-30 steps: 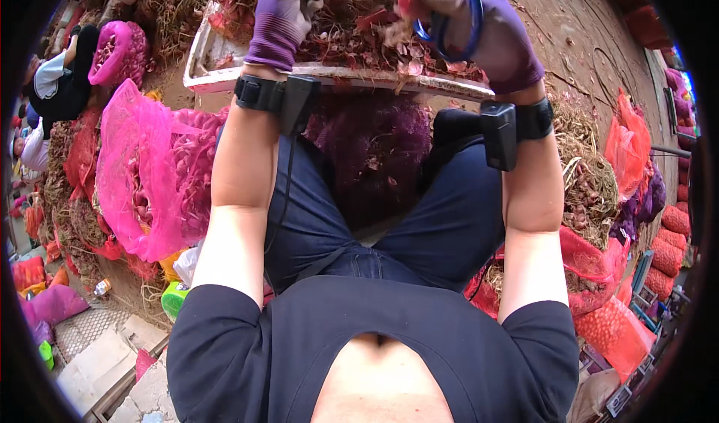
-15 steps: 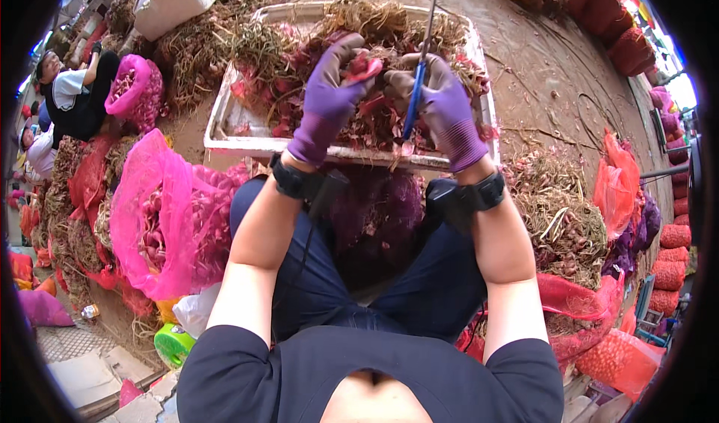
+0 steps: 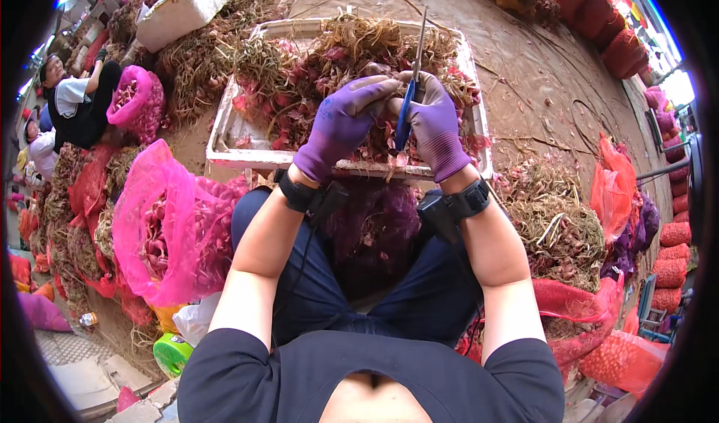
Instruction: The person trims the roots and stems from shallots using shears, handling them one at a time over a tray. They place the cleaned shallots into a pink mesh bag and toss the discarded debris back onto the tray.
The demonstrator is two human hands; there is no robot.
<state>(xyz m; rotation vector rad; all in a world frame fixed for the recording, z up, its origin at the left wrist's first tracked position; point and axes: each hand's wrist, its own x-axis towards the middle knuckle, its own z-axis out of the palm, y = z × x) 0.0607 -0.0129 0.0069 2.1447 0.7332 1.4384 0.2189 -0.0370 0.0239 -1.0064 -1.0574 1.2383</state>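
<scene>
My left hand [image 3: 344, 120], in a purple glove with a greyish palm, is closed above the tray, fingertips pinched together; what they hold is hidden. Close beside it, my right hand [image 3: 436, 120] in a matching glove grips blue-handled scissors [image 3: 404, 127]. Their long metal blade points away from me. Both hands are over a white foam tray [image 3: 255, 156] heaped with shallots [image 3: 329, 56], dry stalks and loose red skins. A dark purple mesh bag [image 3: 374, 213] hangs below the tray's near edge, between my knees.
A pink mesh bag of shallots [image 3: 138, 228] stands at my left, and a heap of dry-stalked shallots [image 3: 558, 221] lies at my right. A person [image 3: 79, 101] sits at the far left by another pink bag [image 3: 138, 101]. Red sacks [image 3: 625, 52] are stacked at the far right.
My hands have come closer together and slightly nearer to me. The red shallot seen in my left fingers before is hidden now. The scissors stay in my right hand.
</scene>
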